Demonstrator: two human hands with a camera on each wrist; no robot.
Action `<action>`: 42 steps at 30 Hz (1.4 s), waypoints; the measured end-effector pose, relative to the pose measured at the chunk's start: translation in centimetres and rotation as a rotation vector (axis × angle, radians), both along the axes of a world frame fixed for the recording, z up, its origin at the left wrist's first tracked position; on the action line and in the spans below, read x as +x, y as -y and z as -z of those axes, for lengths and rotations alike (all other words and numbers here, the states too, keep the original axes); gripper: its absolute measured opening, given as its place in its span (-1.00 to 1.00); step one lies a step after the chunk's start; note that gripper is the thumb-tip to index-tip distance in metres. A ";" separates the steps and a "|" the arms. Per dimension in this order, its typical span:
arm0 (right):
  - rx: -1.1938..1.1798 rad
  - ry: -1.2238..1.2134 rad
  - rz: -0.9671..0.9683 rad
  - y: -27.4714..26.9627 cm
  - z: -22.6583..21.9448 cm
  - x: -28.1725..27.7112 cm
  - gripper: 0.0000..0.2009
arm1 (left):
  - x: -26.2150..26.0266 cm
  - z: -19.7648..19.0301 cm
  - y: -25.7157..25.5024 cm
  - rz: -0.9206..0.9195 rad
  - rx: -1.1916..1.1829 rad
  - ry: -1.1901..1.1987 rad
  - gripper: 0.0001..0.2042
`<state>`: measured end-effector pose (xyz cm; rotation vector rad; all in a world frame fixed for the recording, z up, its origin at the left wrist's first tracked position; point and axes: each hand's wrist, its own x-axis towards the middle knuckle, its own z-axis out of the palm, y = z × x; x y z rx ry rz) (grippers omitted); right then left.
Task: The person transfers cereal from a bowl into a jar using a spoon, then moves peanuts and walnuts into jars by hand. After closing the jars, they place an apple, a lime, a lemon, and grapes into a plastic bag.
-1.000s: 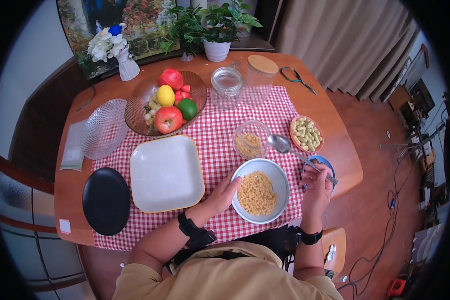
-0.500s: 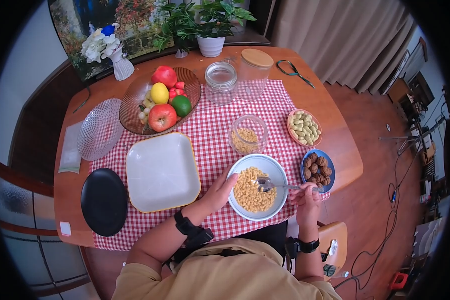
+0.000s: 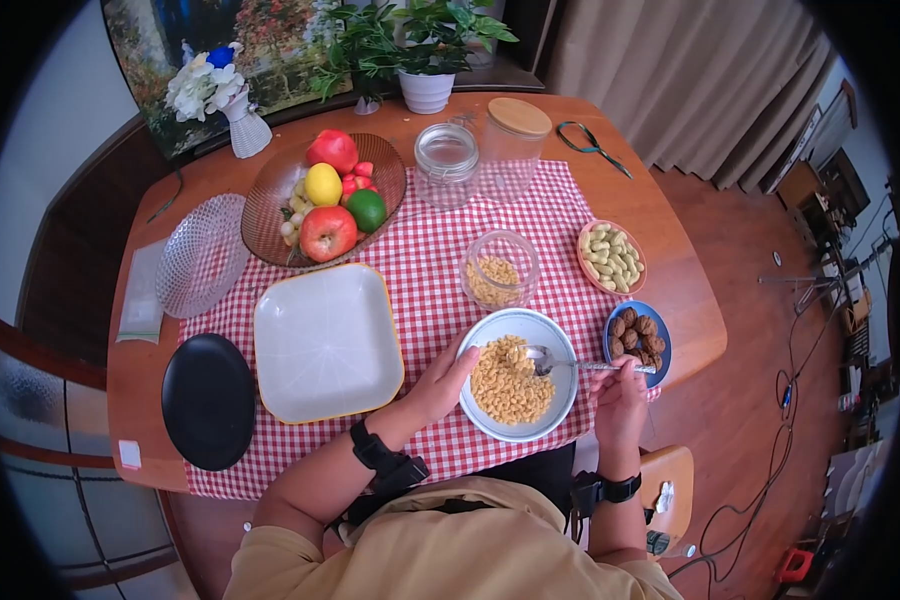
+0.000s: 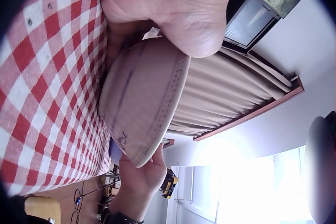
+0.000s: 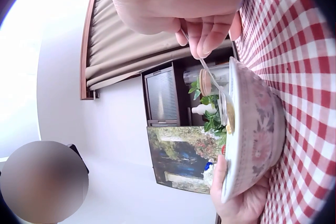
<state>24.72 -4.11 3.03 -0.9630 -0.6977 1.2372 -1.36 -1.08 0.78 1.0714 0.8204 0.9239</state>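
In the head view a white bowl with a bluish rim holds pale yellow kernels. My left hand grips the bowl's left side, thumb at the rim; the left wrist view shows that hand against the bowl's wall. On the right, my right hand pinches the handle of a metal spoon, whose head rests among the kernels. From the right wrist view, fingertips hold the spoon handle above the bowl's rim.
Behind the bowl stands a glass jar with similar kernels. Peanuts and walnuts sit in small dishes at right. A square white dish, black plate, fruit bowl and glass plate are left.
The spoon has come from above the table's right side down into the bowl, then shifted slightly right and up within it. My left hand keeps its hold on the bowl.
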 end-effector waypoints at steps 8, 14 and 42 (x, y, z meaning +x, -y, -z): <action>0.200 0.038 0.004 -3.1 -3.6 -2.2 -0.73 | 0.2 0.3 -0.1 0.006 -0.002 0.024 -0.52; 0.269 0.315 -0.004 -4.2 -4.3 -4.3 -0.71 | 0.0 0.6 -0.2 0.022 0.007 0.005 -0.51; -0.011 0.025 -0.118 1.1 1.6 0.0 -0.77 | 0.0 -0.2 0.1 0.002 -0.002 0.033 -0.52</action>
